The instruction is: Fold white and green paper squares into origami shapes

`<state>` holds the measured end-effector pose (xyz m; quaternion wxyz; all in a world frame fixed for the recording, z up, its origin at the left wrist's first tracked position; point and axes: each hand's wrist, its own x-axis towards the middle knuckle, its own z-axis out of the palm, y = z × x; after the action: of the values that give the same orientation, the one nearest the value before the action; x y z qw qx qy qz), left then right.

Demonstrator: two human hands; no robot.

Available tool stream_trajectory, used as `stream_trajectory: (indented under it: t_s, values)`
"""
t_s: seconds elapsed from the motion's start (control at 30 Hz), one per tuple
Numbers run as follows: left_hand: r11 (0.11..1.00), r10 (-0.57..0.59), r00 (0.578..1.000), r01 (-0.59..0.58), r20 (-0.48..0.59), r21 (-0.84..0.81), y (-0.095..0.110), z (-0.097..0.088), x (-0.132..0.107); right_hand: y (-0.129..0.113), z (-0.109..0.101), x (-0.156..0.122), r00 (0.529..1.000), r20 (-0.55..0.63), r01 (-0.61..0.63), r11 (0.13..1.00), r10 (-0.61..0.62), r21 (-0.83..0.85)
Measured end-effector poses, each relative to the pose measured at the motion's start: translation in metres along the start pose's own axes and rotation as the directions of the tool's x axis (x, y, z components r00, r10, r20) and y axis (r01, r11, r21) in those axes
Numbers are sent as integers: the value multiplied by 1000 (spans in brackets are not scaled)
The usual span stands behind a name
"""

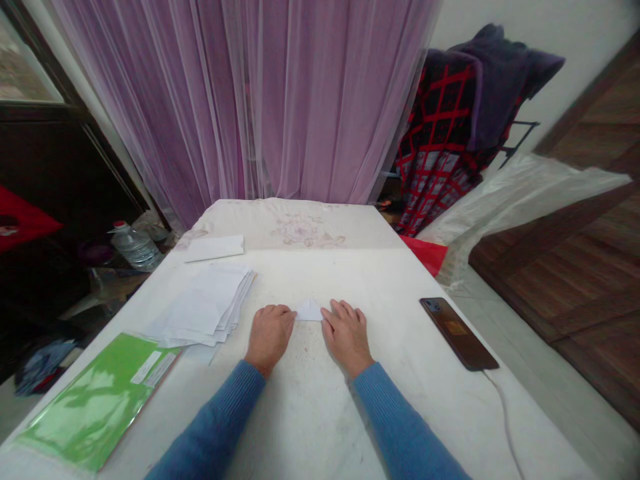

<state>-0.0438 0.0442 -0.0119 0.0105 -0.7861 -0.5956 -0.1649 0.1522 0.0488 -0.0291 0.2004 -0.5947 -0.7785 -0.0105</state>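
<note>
Head view: now clamping folded white paper [309, 311] at both ends, crosswise between left hand [270, 339] and right hand [347, 339].

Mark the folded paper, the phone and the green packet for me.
Folded paper [309, 312]: head view, middle of its upper face.
Phone [459, 335]: head view, middle of its back.
Green packet [97, 395]: head view, its glossy front.

Soft, even indoor light, left side dim. Glare on green packet [100, 400]; faint shadow beside right sleeve [403, 420]. Wide-angle stretch, soft edges.
</note>
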Motion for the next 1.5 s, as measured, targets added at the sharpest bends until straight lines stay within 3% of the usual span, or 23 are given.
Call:
stream_trajectory:
  t_s: [0.37, 0.73, 0.93, 1.07, 1.23, 1.37, 1.5]
  values:
    - [1000, 25, 1000, -25, -7, 1, 0, 2, 0, 12, -14, -20, 997, 54, 59, 997, -56, -44]
    - [993, 111, 993, -113, -42, -46, -5, 8, -1, 9, -14, -6, 990, 108, 84, 996, -86, 19]
    - [992, 121, 993, -121, 11, 28, -6, 3, 4, 11, -10, 10, 979, 166, 109, 993, -116, 52]
    - [967, 214, 968, -229, 128, 108, -4, -9, 17, 17, -10, 17, 970, 182, 148, 985, -163, 92]
    - [923, 286, 926, -335, 246, 191, 2, -23, 30, 21, -2, 15, 979, 102, 162, 976, -178, 147]
    - [925, 280, 934, -324, 220, 199, 2, -21, 31, 21, 6, 15, 985, 0, 168, 963, -172, 211]
    - [960, 208, 967, -230, 145, 158, 0, -18, 30, 19, 4, 24, 989, -53, 149, 934, -139, 324]
